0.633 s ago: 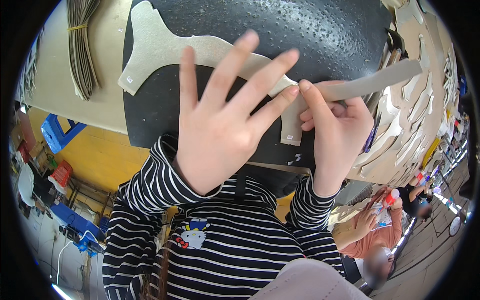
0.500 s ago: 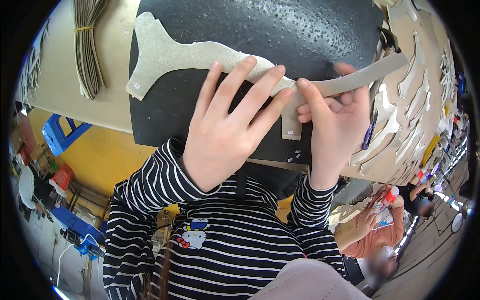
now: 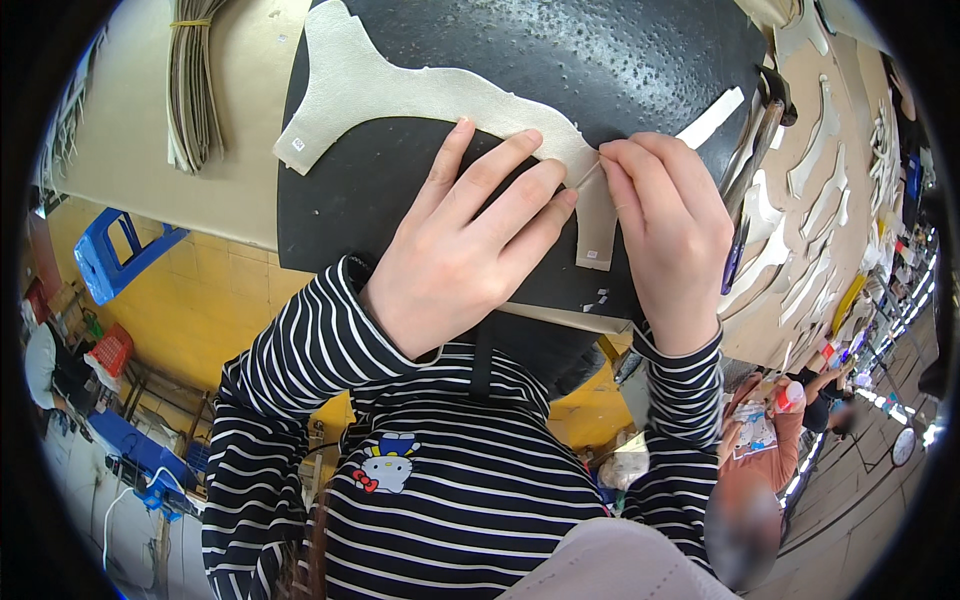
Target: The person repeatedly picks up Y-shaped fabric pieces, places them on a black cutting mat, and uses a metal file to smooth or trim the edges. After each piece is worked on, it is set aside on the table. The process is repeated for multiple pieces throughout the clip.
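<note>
A beige cut-out piece (image 3: 400, 85) with curved edges lies on a round black pad (image 3: 620, 60). My left hand (image 3: 470, 250) rests flat on the pad, fingers slightly apart, with the fingertips pressing on the piece's lower edge. My right hand (image 3: 670, 230) pinches a thin pale strip (image 3: 712, 117) where it meets the edge of the piece, right by my left fingertips. The strip's free end pokes out up and to the right behind my right hand.
A bundle of long beige strips (image 3: 195, 90) lies on the tan tabletop (image 3: 120, 160) to the left. Several cut beige pieces (image 3: 800, 230) and a dark-handled tool (image 3: 750, 170) lie to the right. Below are a blue stool (image 3: 115, 255) and another person (image 3: 770, 450).
My left hand came down from a raised, spread pose to lie flat on the piece. My right hand slid along the strip toward the left fingertips.
</note>
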{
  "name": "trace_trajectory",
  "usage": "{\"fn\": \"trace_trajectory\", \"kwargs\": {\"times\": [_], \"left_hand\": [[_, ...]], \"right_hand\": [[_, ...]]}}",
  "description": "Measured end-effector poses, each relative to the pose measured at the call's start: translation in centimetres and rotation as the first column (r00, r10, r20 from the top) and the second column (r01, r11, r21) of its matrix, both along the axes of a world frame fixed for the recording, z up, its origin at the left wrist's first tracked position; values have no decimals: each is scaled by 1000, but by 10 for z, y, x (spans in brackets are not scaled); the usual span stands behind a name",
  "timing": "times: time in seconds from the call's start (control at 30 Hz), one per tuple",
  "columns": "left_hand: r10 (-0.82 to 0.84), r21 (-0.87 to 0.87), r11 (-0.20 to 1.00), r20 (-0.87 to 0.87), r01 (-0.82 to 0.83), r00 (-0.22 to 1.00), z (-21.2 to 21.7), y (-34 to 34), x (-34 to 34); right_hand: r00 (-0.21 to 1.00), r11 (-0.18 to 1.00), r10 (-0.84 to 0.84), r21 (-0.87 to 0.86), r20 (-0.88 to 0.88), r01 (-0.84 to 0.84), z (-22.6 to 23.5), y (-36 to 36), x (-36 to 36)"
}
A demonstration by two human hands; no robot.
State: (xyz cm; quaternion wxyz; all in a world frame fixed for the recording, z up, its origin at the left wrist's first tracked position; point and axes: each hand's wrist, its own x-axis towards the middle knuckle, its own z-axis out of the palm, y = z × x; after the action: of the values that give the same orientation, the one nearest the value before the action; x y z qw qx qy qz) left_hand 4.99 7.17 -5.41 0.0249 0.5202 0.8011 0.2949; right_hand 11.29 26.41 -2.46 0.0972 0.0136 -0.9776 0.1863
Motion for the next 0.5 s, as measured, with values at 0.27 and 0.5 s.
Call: {"fn": "trace_trajectory", "kwargs": {"times": [0.27, 0.5], "left_hand": [[7, 21, 1000, 97, -9, 995, 2, -2, -2], [-6, 56, 998, 66, 2, 998, 0, -4, -5]], "right_hand": [[987, 968, 126, 203, 103, -145, 2, 6, -10], [997, 992, -19, -126, 77, 29, 6, 16, -12]]}}
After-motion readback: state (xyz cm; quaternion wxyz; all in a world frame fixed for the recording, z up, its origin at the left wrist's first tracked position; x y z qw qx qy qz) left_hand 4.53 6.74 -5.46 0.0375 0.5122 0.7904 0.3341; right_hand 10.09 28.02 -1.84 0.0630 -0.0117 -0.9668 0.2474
